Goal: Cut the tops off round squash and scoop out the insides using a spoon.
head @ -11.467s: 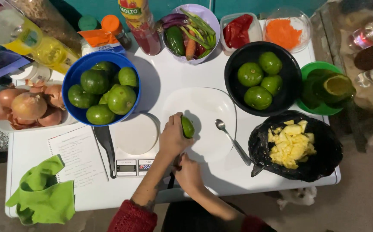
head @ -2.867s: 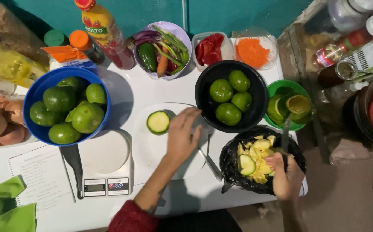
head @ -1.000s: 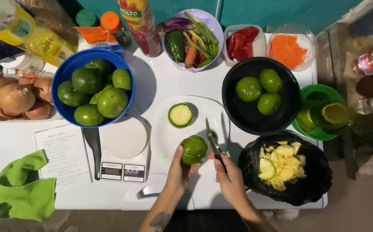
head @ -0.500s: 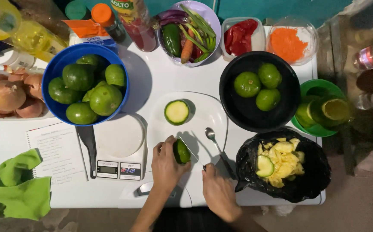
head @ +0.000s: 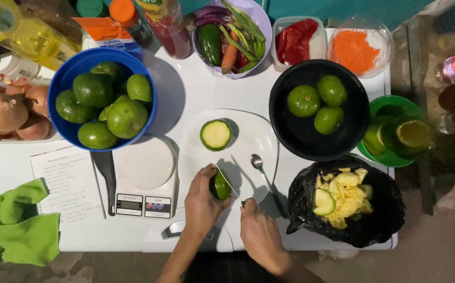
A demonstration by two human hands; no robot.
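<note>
My left hand (head: 202, 198) grips a round green squash (head: 221, 185) on the near edge of a white plate (head: 248, 137). My right hand (head: 260, 237) holds a knife (head: 228, 181) whose blade rests against the squash's right side. A cut round slice (head: 216, 134) of the squash lies pale side up on the plate, further back. A metal spoon (head: 261, 171) lies on the plate to the right of the knife.
A blue bowl (head: 61, 88) of green squashes stands back left, a black bowl (head: 352, 128) with three more back right. A black bag (head: 379, 220) holds pale scraps. Kitchen scale (head: 143, 178), notepad (head: 62, 183), green cloth (head: 20, 225), onions (head: 2, 110), vegetable bowl (head: 259, 21), green bowl (head: 382, 107) surround.
Since a second ago my left hand has set the squash lower on the plate and my right hand has laid the knife blade against it. The camera view shifted slightly.
</note>
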